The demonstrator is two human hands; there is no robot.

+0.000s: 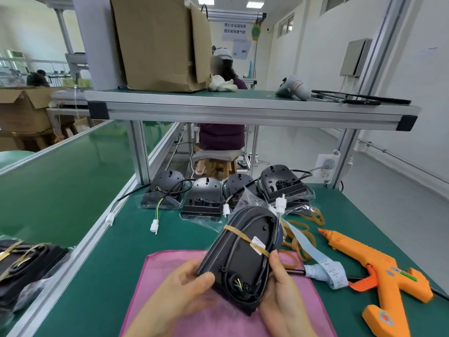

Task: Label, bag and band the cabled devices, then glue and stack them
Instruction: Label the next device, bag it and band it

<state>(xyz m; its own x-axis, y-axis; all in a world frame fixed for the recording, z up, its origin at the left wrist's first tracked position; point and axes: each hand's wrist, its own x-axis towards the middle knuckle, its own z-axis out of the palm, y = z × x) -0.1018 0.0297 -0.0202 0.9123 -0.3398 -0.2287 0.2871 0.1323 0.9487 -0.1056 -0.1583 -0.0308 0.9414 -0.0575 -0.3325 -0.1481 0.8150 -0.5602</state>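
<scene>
Both hands hold one black cabled device (pixel 239 254) in a clear bag above the pink cloth (pixel 167 263). A tan rubber band (pixel 239 235) crosses it, over a small white label (pixel 258 244). My left hand (pixel 179 295) grips its lower left edge. On the lower right side is my right hand (pixel 281 297), thumb up along the edge. The device's white connector (pixel 280 205) sticks up at the top. Several more black devices (pixel 202 199) with cables lie at the back of the mat. An orange glue gun (pixel 379 268) lies to the right.
Loose rubber bands (pixel 300 239) and a strip of labels (pixel 325 266) lie between the device and the glue gun. Banded devices (pixel 26 261) sit on the green conveyor at left. An aluminium shelf (pixel 243 110) with a cardboard box (pixel 158 42) spans overhead. A person sits beyond on a stool.
</scene>
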